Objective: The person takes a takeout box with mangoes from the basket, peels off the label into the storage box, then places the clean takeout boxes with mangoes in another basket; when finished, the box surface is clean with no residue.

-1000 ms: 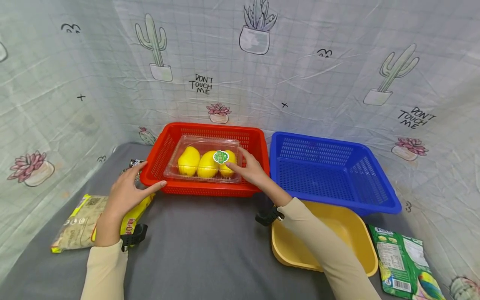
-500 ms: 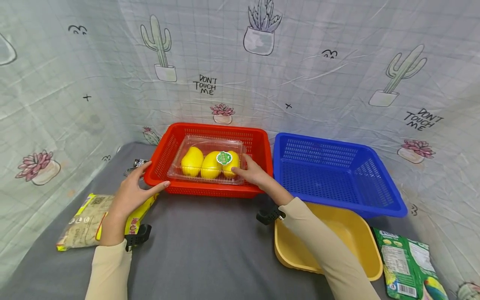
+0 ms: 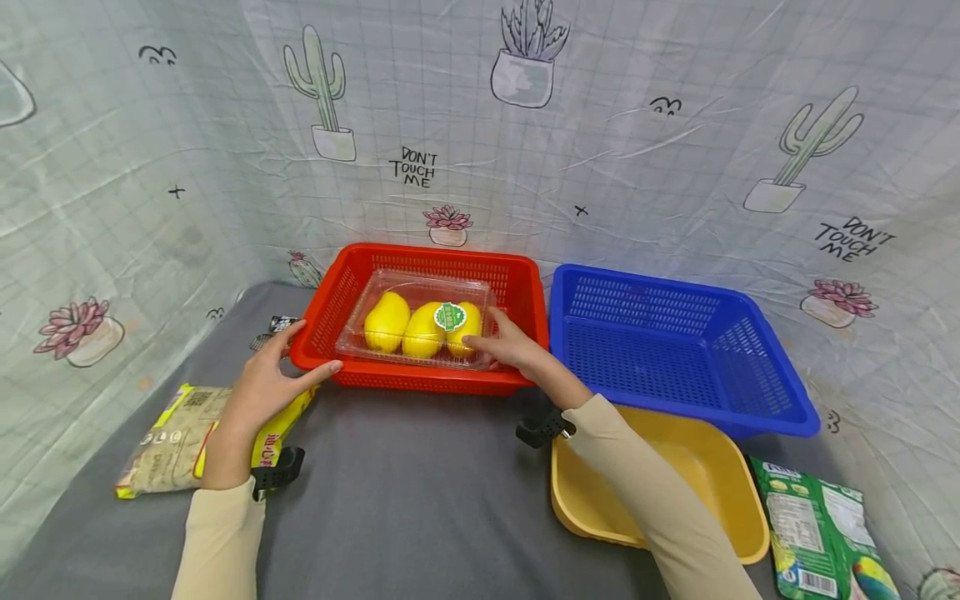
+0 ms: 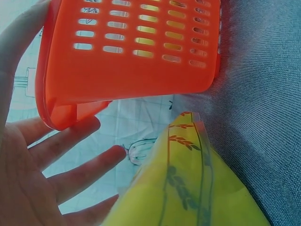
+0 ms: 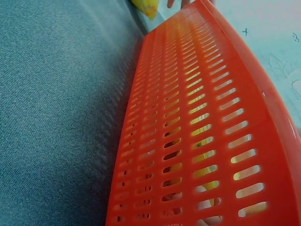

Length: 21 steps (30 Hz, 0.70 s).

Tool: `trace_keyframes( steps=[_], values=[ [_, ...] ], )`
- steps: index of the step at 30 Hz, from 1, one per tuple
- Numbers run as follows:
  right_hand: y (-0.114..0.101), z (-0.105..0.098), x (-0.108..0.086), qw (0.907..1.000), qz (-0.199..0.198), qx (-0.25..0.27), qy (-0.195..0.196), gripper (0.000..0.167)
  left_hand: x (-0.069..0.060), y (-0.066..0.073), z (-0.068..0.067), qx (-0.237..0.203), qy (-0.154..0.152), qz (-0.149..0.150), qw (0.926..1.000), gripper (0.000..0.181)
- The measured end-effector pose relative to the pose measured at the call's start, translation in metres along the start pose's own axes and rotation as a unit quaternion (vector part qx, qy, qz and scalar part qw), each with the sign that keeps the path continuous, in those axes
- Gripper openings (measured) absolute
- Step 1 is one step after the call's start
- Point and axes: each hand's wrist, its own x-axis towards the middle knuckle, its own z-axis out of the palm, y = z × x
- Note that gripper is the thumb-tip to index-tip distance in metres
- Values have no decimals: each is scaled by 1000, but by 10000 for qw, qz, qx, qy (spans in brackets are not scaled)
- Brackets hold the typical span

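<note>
A clear plastic clamshell box (image 3: 360, 325) of yellow, mango-like fruit (image 3: 386, 323), with a green and white sticker (image 3: 450, 317), lies in the red basket (image 3: 431, 382). My right hand (image 3: 512, 343) grips the box's right front corner, thumb on top and fingers at the right end, partly hidden. At the basket's front left corner, my left hand (image 3: 266, 392) spreads its thumb and fingers against the rim. In the left wrist view its fingers (image 4: 75, 141) are fairly straight, and some touch the rim. Through slots in the red basket's wall (image 5: 188, 113), yellow shows in the right wrist view.
A blue basket (image 3: 772, 392) stands right of the red one. In front of it is a yellow tub (image 3: 600, 517), partly under my right forearm. A green packet (image 3: 817, 525) lies far right. Beige-and-yellow bags (image 3: 168, 450) and a small black-and-white packet (image 3: 281, 323) lie left.
The whole head view has shifted slightly to the right. Both hands, the box and the red basket keep nearly the same places relative to each other.
</note>
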Motion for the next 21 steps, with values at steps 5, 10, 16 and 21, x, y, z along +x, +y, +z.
trace_keyframes(
  steps=[5, 10, 16, 21],
  values=[
    [-2, 0, 0, 9998, 110, 142, 72, 86, 0, -1, 1, -37, 28, 57, 10000, 100],
    [-2, -1, -1, 9991, 206, 369, 100, 84, 1, -1, 1, -65, 55, 94, 9999, 99],
    [-1, -1, -1, 9992, 135, 361, 145, 85, 0, -2, 1, -66, 74, 81, 9999, 100],
    [0, 0, -1, 9990, 75, 399, 206, 84, 0, -1, 1, -75, 86, 82, 9999, 100]
  ],
)
